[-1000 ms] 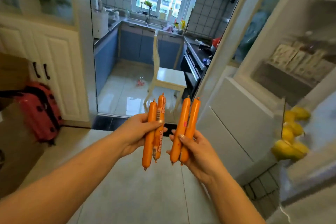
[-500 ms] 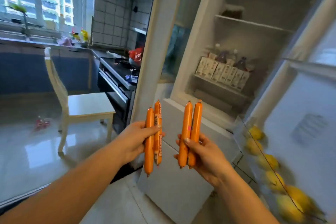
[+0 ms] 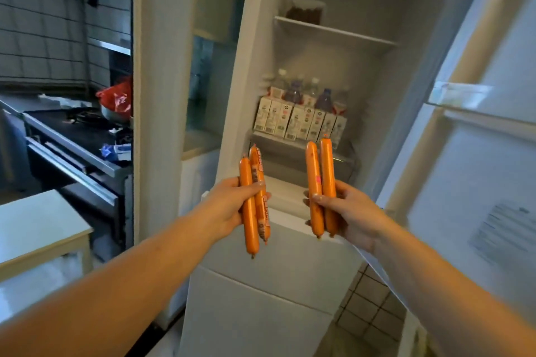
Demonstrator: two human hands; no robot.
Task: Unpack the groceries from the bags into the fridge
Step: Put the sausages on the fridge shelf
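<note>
— What have you got, and where?

— Two pairs of long orange plastic-wrapped sausages. My left hand (image 3: 229,206) is curled round one pair of sausages (image 3: 254,203); my right hand (image 3: 352,213) grips the other pair (image 3: 321,187). Both pairs stand upright just in front of the open white fridge (image 3: 342,66), below its shelf of small white drink cartons (image 3: 298,122).

— How do they handle?

— Light, I'd judge, and firm enough to stand up unsupported, but the slick film could let one slide against its partner. So I hold each pair around the middle, thumb across both.

— What's changed since half a second ago?

— I've swung to face the fridge squarely; its shelves now fill the middle of my view, the white chair has gone, and my hands sit further apart. The grips are unchanged.
</note>
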